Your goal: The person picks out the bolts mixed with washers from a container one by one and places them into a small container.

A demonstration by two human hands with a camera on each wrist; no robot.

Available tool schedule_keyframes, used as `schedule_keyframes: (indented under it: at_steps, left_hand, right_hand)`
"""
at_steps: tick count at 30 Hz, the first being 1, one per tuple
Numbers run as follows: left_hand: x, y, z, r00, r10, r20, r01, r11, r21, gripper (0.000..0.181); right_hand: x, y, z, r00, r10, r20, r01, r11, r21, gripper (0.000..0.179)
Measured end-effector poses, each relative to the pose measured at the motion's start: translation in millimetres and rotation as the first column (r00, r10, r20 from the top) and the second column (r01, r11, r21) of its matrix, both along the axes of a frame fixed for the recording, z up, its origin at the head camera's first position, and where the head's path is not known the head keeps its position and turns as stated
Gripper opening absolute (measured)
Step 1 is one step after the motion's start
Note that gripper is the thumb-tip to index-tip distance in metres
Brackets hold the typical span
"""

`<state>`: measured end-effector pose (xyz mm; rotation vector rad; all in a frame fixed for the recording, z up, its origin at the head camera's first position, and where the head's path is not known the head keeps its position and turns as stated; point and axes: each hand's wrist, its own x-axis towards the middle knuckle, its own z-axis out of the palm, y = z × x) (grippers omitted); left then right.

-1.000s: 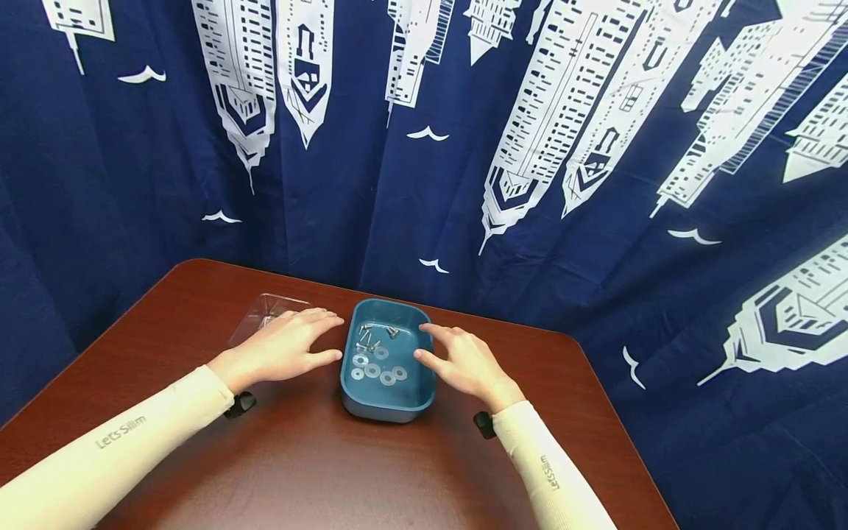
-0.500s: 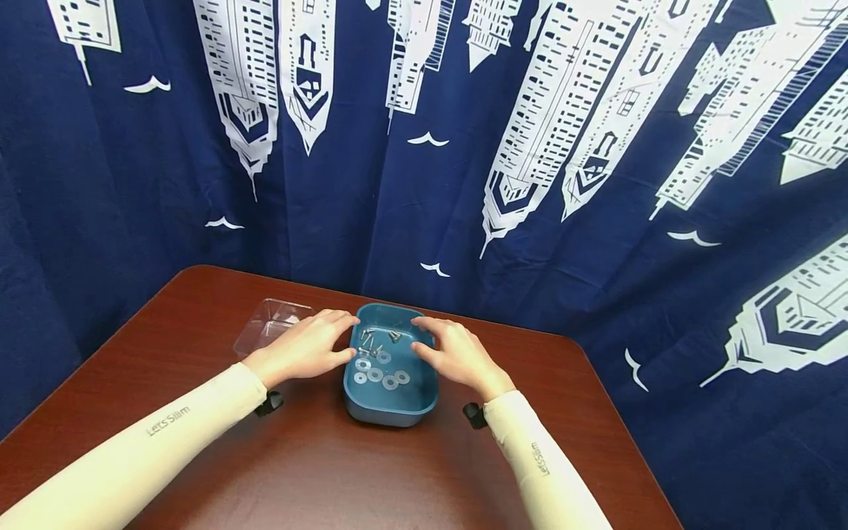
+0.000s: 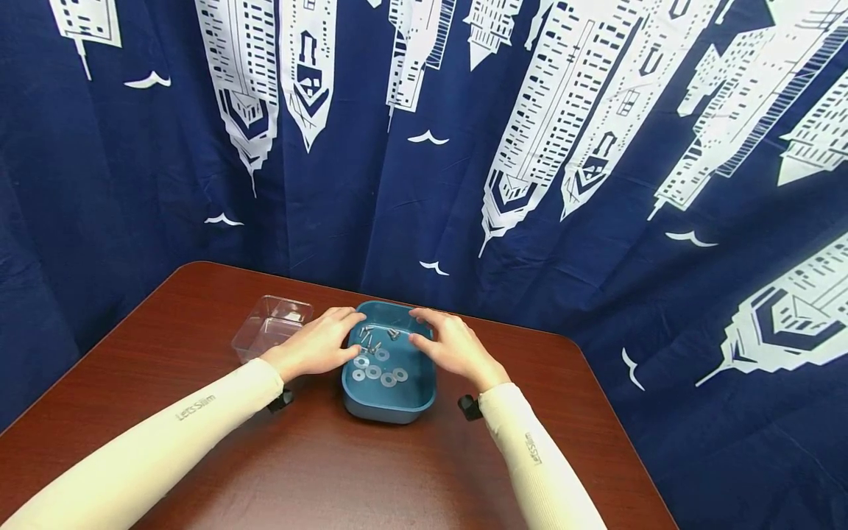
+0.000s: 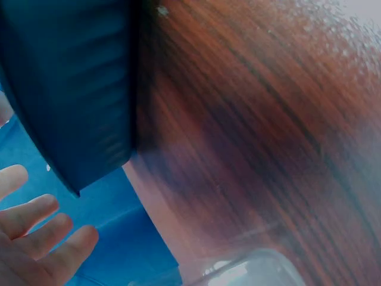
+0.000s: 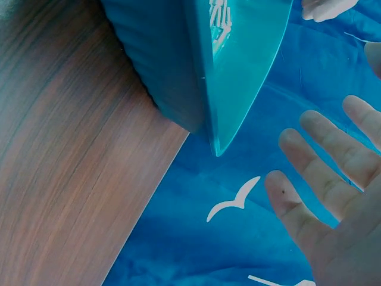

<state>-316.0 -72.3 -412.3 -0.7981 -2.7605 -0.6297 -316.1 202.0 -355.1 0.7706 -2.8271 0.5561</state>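
A blue bin (image 3: 387, 414) with rounded corners stands on the table, with several screws (image 3: 369, 344) toward its back and several flat washers (image 3: 373, 372) nearer its middle. My left hand (image 3: 319, 344) hovers over its left rim, fingers spread and holding nothing. Over the opposite rim is my right hand (image 3: 458, 349), likewise with nothing in it. In the left wrist view, loosely extended fingers (image 4: 77, 250) show beside the bin's dark outer wall (image 4: 77, 89). The right wrist view has the bin's wall (image 5: 161, 65) at upper centre and spread fingers (image 5: 321, 173) apart from it.
A clear plastic box (image 3: 255, 331) sits left of the blue bin, partly behind my left hand. The brown table (image 3: 318, 464) has its back edge close behind the bin. A dark blue curtain (image 3: 371, 184) with white building prints hangs beyond it.
My left hand has moved right, from beside the bin to over its left rim, uncovering more of the clear box. The right hand has shifted slightly left over the bin.
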Motion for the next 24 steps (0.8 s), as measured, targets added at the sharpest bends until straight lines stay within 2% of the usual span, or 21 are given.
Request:
schedule_keyframes:
  at_steps: [3,9,15,21,24]
  left_hand:
    - [-1.9,1.4,-3.0,1.000,-0.006,-0.002,0.006,1.000,0.000,0.063]
    - [-0.9,1.6,-4.0,0.999,-0.023,0.043,0.022,1.000,0.009,0.063]
    - [-1.1,3.7,-5.8,0.998,-0.041,0.040,0.041,0.999,0.015,0.062]
    - [-0.4,4.9,-9.0,0.997,-0.029,0.077,0.026,0.999,0.039,0.062]
    - [0.4,5.5,-9.9,0.997,-0.029,0.074,0.026,0.999,0.043,0.062]
  right_hand:
    - [-2.5,-1,1.7,1.000,0.007,0.017,-0.007,1.000,-0.027,0.043]
    - [-8.9,-6,2.8,0.999,0.025,0.044,-0.021,0.996,-0.084,0.043]
    - [-13.9,-11,2.2,0.997,0.038,0.060,-0.029,0.990,-0.136,0.045]
    - [-22.7,-17,-1.1,0.985,0.070,0.155,-0.024,0.960,-0.279,0.045]
    - [-28.8,-20,-3.9,0.978,0.083,0.190,-0.015,0.942,-0.335,0.044]
